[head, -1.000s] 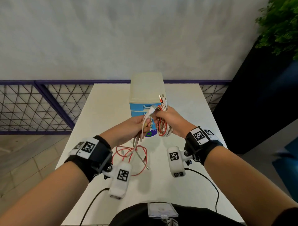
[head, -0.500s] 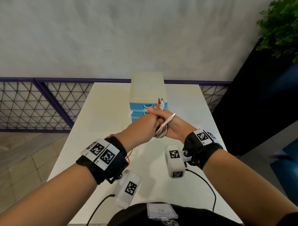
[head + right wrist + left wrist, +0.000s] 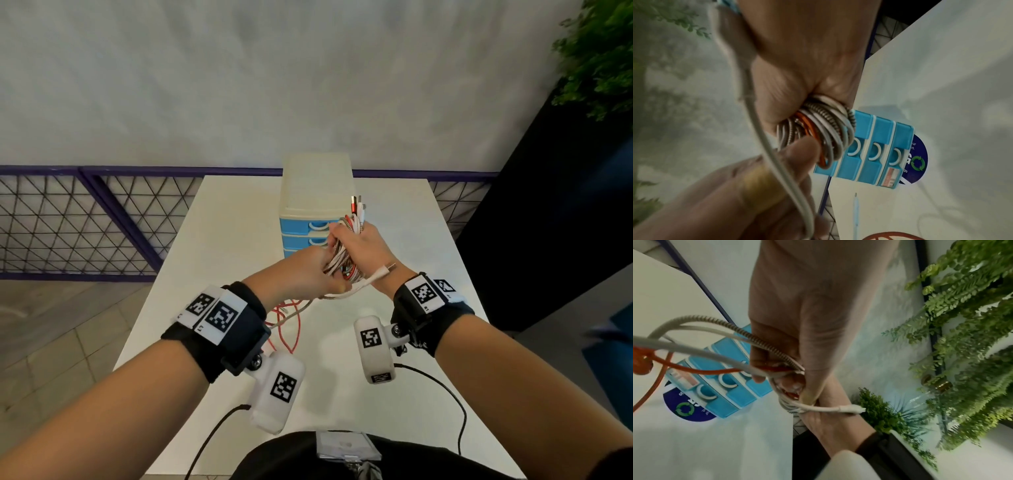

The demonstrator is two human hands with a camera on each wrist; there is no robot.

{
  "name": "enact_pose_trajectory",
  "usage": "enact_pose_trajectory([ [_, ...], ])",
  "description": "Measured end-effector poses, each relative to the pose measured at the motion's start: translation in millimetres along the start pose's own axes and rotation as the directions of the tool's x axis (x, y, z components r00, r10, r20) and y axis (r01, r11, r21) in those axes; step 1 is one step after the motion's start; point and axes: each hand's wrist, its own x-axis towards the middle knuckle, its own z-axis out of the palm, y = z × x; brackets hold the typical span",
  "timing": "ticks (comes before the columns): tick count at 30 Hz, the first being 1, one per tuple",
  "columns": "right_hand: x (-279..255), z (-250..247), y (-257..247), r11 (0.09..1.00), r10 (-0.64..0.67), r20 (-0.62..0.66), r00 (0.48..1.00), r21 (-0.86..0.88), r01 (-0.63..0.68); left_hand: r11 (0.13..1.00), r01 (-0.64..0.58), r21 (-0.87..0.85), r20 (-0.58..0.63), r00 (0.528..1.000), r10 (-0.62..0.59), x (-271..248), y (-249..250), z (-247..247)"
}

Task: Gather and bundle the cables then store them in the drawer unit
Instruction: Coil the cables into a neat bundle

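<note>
My right hand (image 3: 364, 250): fist wrapped around the coiled cable bundle (image 3: 342, 262), plug ends sticking up above my knuckles; held in the air in front of the drawer unit (image 3: 317, 205)
My left hand (image 3: 305, 274): fingers pinching the loose white cable (image 3: 363, 282) just under the bundle; its plug points right
Loose tails: red and white strands hang down to the white table (image 3: 219, 240)
Drawers: blue fronts all pushed in

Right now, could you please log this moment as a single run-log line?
phase: bundling | right hand: grips cable coil | left hand: holds loose cable ends | drawer unit: closed | stored: nothing yet
</note>
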Motion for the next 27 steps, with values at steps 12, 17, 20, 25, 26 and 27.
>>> enact_pose_trajectory([
  [12,1.1,6.1,6.4,0.987,-0.054,-0.096,0.994,0.148,0.068,0.402,0.157,-0.902,0.095,0.981,-0.169,-4.5,-25.1,12.1],
  [17,2.6,9.3,5.8,0.987,-0.022,-0.100,0.995,0.156,0.038,0.230,0.199,-0.953,0.154,0.968,-0.199,-6.6,-23.0,11.4],
  [20,3.1,10.0,4.9,0.979,0.006,-0.100,0.995,0.201,0.014,0.214,0.172,-0.962,0.136,0.976,-0.171,-6.8,-24.1,11.2],
  [25,4.9,10.6,6.7,0.959,0.067,-0.140,0.988,0.283,-0.025,0.050,0.320,-0.946,0.318,0.947,-0.031,-9.6,-35.8,5.6],
  [26,6.0,9.3,6.9,0.941,0.092,-0.148,0.985,0.337,-0.037,0.046,0.356,-0.933,0.358,0.934,0.018,-11.1,-37.5,5.9],
  [27,6.8,7.3,5.0,0.919,0.114,-0.152,0.982,0.391,-0.047,0.078,0.370,-0.926,0.374,0.927,0.044,-12.6,-39.3,8.2],
])
